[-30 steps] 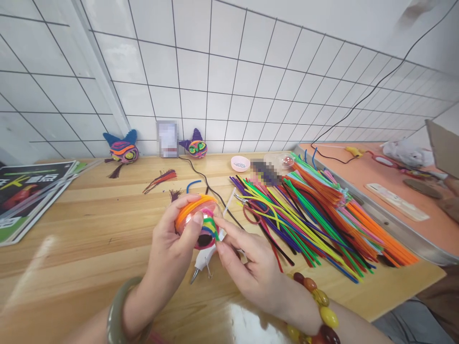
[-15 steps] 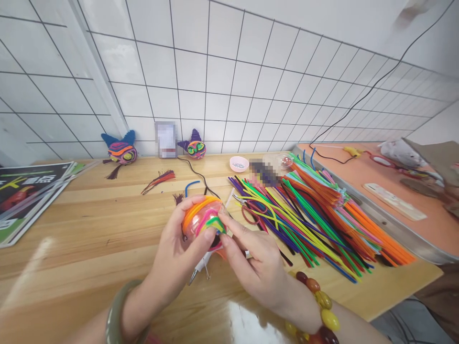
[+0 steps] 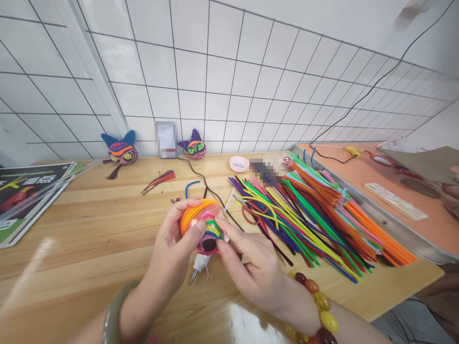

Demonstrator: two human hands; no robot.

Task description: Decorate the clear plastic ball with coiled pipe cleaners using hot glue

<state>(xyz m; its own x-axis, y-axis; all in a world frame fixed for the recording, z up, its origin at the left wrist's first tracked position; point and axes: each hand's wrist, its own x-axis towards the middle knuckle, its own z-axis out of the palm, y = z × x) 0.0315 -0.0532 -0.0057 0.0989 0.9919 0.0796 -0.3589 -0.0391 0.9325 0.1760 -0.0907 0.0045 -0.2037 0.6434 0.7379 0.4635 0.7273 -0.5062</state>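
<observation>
My left hand [image 3: 175,239] is closed around a clear ball [image 3: 206,210] partly covered with coloured pipe cleaners. Orange strands wrap its upper left, and pink, green, yellow and blue bands curve above a round black patch. At the ball's right side, my right hand [image 3: 251,258] pinches with thumb and forefinger against the coloured bands. Whether a loose strand end lies between those fingertips is hidden. Under the ball, a white glue gun [image 3: 201,263] rests on the table with its metal nozzle and wire stand showing; the rest is covered by the ball and hands.
Many pipe cleaners [image 3: 304,215] spread over the right side, with scissors [image 3: 251,210] among them. Behind stand a pink bowl [image 3: 239,164] and two finished eared balls, one blue-eared [image 3: 122,152], one purple-eared [image 3: 196,149]. Magazines [image 3: 32,191] lie left. An orange-topped table [image 3: 394,191] adjoins right.
The ball has tilted and shifted slightly left in my hands, so the black patch and coloured bands show more. My left thumb has slid left. At far right, a brown sheet has moved.
</observation>
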